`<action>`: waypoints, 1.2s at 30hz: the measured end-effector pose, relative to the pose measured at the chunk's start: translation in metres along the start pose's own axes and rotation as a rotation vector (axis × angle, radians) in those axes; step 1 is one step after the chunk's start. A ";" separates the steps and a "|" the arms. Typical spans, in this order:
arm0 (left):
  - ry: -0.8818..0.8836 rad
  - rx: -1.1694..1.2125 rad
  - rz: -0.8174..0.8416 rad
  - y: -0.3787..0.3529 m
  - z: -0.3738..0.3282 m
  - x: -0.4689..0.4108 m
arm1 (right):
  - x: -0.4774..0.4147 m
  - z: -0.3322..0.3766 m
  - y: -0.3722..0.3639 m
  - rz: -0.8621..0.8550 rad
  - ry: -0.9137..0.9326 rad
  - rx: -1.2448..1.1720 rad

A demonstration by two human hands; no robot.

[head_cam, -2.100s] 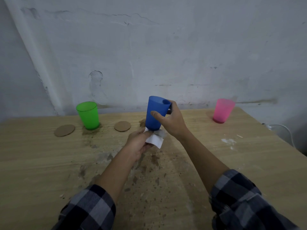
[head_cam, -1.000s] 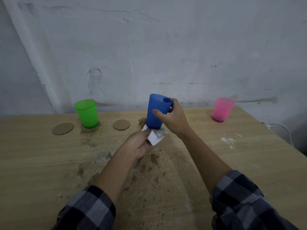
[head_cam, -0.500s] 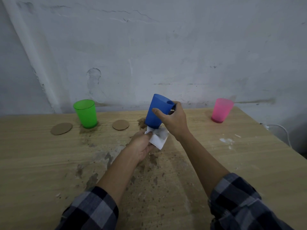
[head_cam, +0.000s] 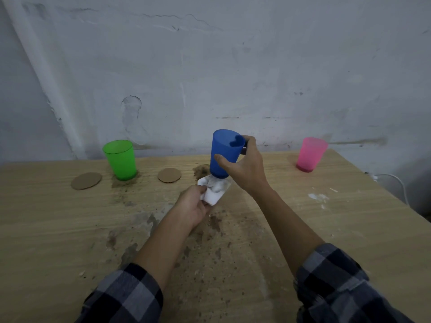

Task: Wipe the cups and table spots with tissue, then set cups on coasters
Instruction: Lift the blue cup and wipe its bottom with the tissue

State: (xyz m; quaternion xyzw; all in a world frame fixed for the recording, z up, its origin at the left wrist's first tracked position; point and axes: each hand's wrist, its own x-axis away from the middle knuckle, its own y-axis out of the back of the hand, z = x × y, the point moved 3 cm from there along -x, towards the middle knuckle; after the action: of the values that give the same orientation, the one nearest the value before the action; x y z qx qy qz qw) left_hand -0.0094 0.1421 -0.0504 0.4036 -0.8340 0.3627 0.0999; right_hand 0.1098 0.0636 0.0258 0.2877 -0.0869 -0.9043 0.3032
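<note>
Far edge of wooden worktop: round brown cardboard coaster; green plastic cup, upright beside it; second round coaster. Left hand pinches crumpled white tissue under tilted blue plastic cup, gripped aloft by right hand. Pink plastic cup, far right corner.

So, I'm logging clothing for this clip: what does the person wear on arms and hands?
The left hand and right hand are ungloved. The left sleeve and right sleeve are a navy, grey and white check, leaving the forearms uncovered.
</note>
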 end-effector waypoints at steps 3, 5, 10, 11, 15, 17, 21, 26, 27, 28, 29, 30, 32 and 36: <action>-0.026 -0.021 0.013 0.000 -0.006 0.003 | 0.003 0.000 -0.002 0.087 0.040 0.064; -0.033 -0.047 0.044 -0.003 -0.008 0.006 | 0.004 -0.001 -0.004 0.129 0.056 0.093; -0.059 -0.082 0.095 -0.007 -0.003 0.008 | 0.000 0.001 -0.007 0.125 0.030 0.041; -0.063 -0.093 0.096 -0.008 -0.001 0.009 | 0.001 0.001 -0.008 0.109 0.016 0.030; -0.089 -0.103 0.060 -0.014 -0.002 0.010 | 0.003 -0.001 -0.006 0.008 -0.021 0.009; -0.078 -0.047 0.021 -0.014 -0.005 0.008 | 0.004 -0.001 -0.006 0.011 -0.023 -0.003; -0.016 0.055 -0.037 -0.009 -0.002 0.008 | 0.005 -0.002 -0.007 0.106 -0.019 0.033; -0.051 0.083 -0.058 -0.004 0.000 0.006 | 0.008 -0.007 -0.009 0.172 -0.001 0.102; -0.059 0.081 -0.051 -0.005 0.000 0.005 | 0.007 -0.007 -0.008 0.166 -0.007 0.091; -0.067 0.079 -0.048 -0.007 -0.001 0.005 | 0.006 -0.007 -0.008 0.147 -0.020 0.076; -0.075 0.078 -0.052 -0.008 -0.001 0.006 | 0.004 -0.007 -0.007 0.122 -0.035 0.061; -0.085 0.075 -0.054 -0.009 0.000 0.005 | 0.003 -0.007 -0.008 0.097 -0.048 0.047; -0.101 0.056 -0.066 -0.010 0.001 0.005 | 0.002 -0.006 -0.010 0.056 -0.064 0.014; -0.132 -0.003 -0.116 -0.012 0.005 0.001 | 0.003 -0.005 -0.016 -0.017 -0.094 -0.034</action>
State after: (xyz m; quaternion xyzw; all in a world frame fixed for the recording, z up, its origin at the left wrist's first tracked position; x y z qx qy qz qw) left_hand -0.0010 0.1333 -0.0469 0.4742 -0.8144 0.3278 0.0661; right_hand 0.1027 0.0747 0.0154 0.2404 -0.0833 -0.9208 0.2957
